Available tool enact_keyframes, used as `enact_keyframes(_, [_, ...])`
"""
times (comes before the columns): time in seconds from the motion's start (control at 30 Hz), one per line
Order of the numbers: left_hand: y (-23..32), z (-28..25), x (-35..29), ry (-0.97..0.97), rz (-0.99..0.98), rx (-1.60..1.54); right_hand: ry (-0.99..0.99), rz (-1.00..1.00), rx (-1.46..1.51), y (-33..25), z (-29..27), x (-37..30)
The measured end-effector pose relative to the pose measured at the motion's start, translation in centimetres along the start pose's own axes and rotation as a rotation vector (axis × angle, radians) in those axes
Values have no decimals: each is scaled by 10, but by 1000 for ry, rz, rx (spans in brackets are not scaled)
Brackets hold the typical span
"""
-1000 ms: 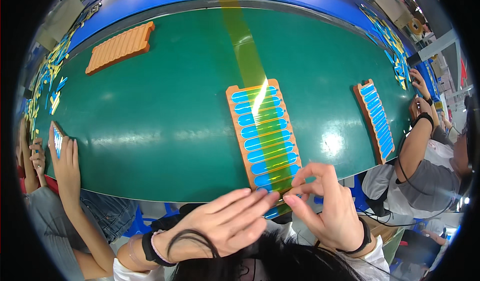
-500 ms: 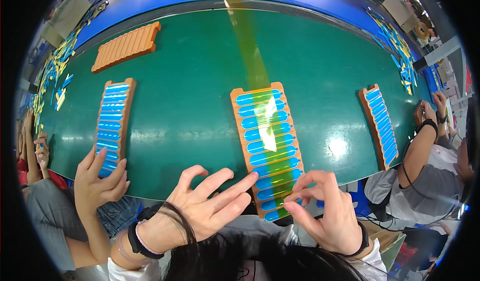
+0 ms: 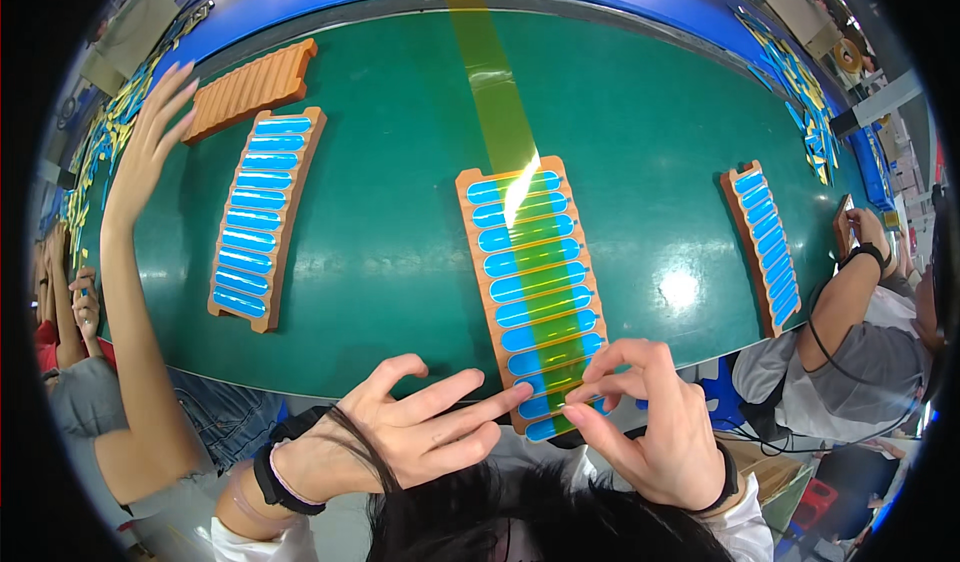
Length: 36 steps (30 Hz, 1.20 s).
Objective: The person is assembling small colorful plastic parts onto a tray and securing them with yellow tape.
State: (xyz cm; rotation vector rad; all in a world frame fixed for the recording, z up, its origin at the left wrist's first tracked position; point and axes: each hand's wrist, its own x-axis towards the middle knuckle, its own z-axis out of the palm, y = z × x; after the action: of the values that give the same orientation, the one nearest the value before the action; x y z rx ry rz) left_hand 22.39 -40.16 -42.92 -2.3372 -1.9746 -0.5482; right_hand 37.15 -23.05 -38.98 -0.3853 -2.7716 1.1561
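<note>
A brown slotted block [image 3: 468, 178] stands lengthwise in front of me, with several blue rounded strips [image 3: 500, 264] lying across its slots. Clear yellow tape [image 3: 488, 82] stretches from the far edge of the table over the middle of the strips toward the block's near end. My left hand [image 3: 425, 427] has its fingers spread, one fingertip at the left end of a strip near me. Thumb and forefinger of my right hand [image 3: 645, 427] are pinched together over the tape at the block's near right. A tiny pale bit shows at those fingertips, too small to name.
Another filled block [image 3: 312, 152] stands to the left, near a co-worker's raised hand [image 3: 145, 162]. Behind it lies a brown block with bare slots [image 3: 250, 87]. One more filled block [image 3: 750, 187] is at the right, by another person's arm [image 3: 840, 302]. Loose strips [image 3: 800, 102] pile along both sides.
The co-worker's hand has let go of the left block, now farther off and to the right, and has risen toward the bare block. My left fingertip has slid slightly nearer along the strips.
</note>
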Motion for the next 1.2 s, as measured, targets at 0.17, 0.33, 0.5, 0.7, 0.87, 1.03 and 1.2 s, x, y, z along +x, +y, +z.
enact_keyframes(0.17, [-15,-13,13,55,-95,-298,-8,0,0,-1,-4,0])
enact_keyframes(0.33, [-86,-32,75,510,-716,-864,-1,56,24,-7,-3,2])
enact_keyframes(0.5, [-159,-18,132,567,-1024,-1359,-8,6,29,-10,-3,4])
enact_keyframes(0.7, [-171,-11,138,578,-842,-1441,-56,-40,42,-19,-5,11])
enact_keyframes(0.87, [-155,-14,152,672,-713,-890,-90,-51,-11,-23,-12,22])
enact_keyframes(1.03, [-149,-16,147,667,-808,-728,-100,-44,-73,-23,-13,53])
enact_keyframes(1.2, [-148,-7,137,794,-694,-705,-39,-107,-303,-16,-15,98])
